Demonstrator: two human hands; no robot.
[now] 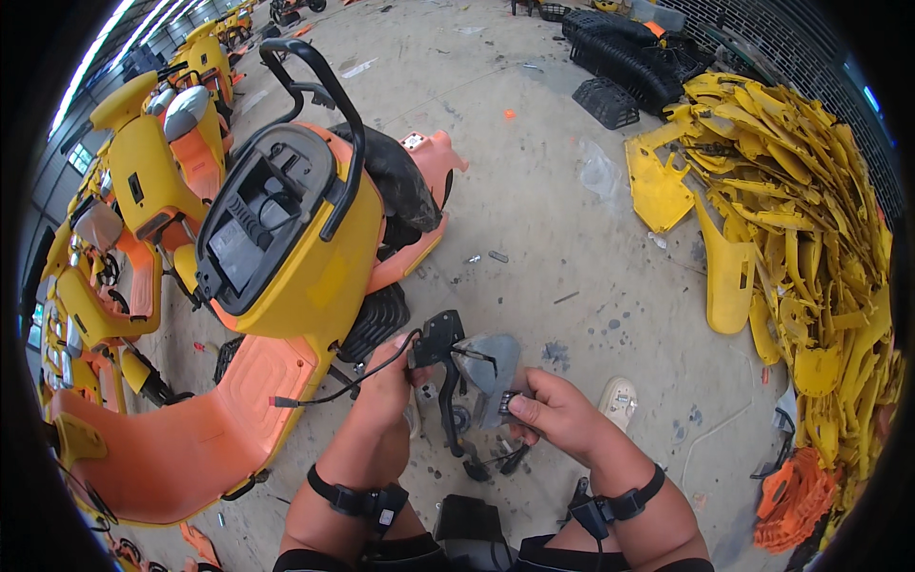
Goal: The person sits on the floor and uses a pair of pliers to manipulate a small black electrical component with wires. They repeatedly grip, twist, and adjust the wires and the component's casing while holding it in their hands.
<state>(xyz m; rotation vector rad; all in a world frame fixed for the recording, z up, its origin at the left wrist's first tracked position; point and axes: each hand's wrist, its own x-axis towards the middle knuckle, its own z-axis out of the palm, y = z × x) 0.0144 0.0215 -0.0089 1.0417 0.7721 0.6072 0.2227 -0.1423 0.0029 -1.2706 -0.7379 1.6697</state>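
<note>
Out in front of me I hold a scooter part: a black bracket with a curved arm, joined to a grey, wedge-shaped housing. My left hand is closed on the bracket's left side. From there a black cable with a reddish plug hangs out to the left. With thumb and fingers, my right hand pinches a small dark piece at the housing's lower right edge. Whether that piece is fixed to the housing, I cannot tell. Below hang a black lower end and wires.
A yellow and orange scooter with an uncovered seat compartment stands close on my left, with more scooters behind it. Yellow panels are heaped on the right, above orange pieces. Black crates lie farther back.
</note>
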